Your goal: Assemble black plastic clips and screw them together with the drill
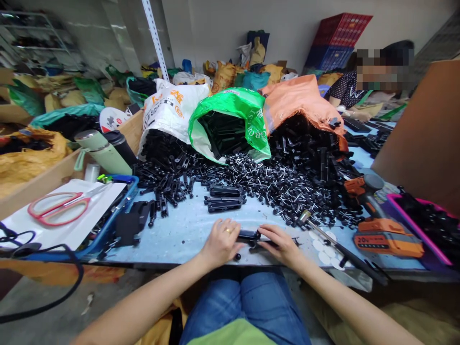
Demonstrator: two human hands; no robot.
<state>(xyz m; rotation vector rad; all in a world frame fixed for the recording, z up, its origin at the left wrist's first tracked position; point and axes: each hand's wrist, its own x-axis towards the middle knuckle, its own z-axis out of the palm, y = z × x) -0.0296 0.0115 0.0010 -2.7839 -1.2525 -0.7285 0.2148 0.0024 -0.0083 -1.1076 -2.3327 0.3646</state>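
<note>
My left hand point(223, 242) is closed around one end of a long black plastic part point(247, 235) near the table's front edge. At the other end, my right hand point(282, 243) pinches the same area, its fingers on a black piece that I cannot make out fully. A small black knob point(237, 257) lies just below my left fingers. Beyond my hands, several similar black parts point(224, 203) are stacked flat. A heap of black-headed screws with shiny shanks point(276, 182) spreads behind them.
White, green and orange sacks point(230, 103) spill black parts at the back. To the right lie a hammer point(330, 237), white discs point(325, 249) and an orange cordless drill point(388, 237). Red-handled scissors point(59, 208) rest over a blue tray point(131, 191) at left. A person point(350, 88) sits behind.
</note>
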